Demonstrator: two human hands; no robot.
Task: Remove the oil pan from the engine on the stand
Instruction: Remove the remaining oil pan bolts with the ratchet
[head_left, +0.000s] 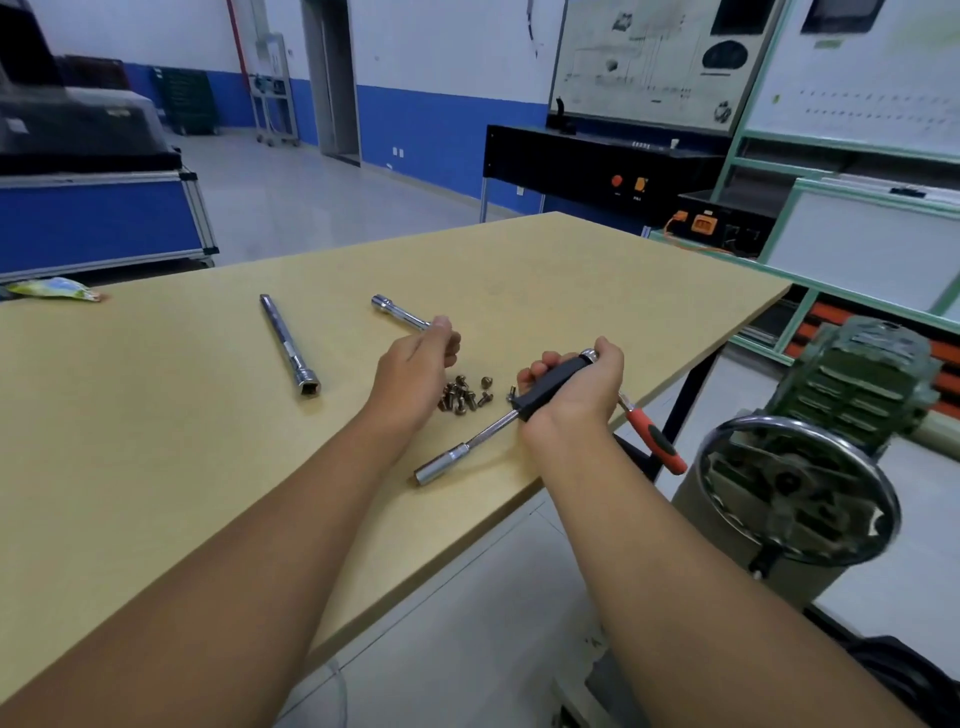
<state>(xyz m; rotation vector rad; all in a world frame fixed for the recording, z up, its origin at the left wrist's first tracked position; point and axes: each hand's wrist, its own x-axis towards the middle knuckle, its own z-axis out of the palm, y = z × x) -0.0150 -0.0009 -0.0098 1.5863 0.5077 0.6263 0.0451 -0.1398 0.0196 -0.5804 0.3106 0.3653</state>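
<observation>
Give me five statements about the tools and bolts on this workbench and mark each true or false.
1. The right hand grips a black-handled socket driver. True.
2. The left hand lies flat on the table. False: it holds a short chrome extension bar.
3. A pile of small bolts lies between the hands. True.
4. The long chrome extension bar stands upright. False: it lies flat.
5. The beige wooden table carries the engine. False: none is on it.

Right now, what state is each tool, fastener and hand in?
Left hand: grips short chrome extension bar.
Right hand: grips black-handled socket driver, tip on table.
Long chrome extension bar: lying loose.
Brass-coloured bolts: piled loose.
Orange-handled ratchet: overhanging table edge.
</observation>
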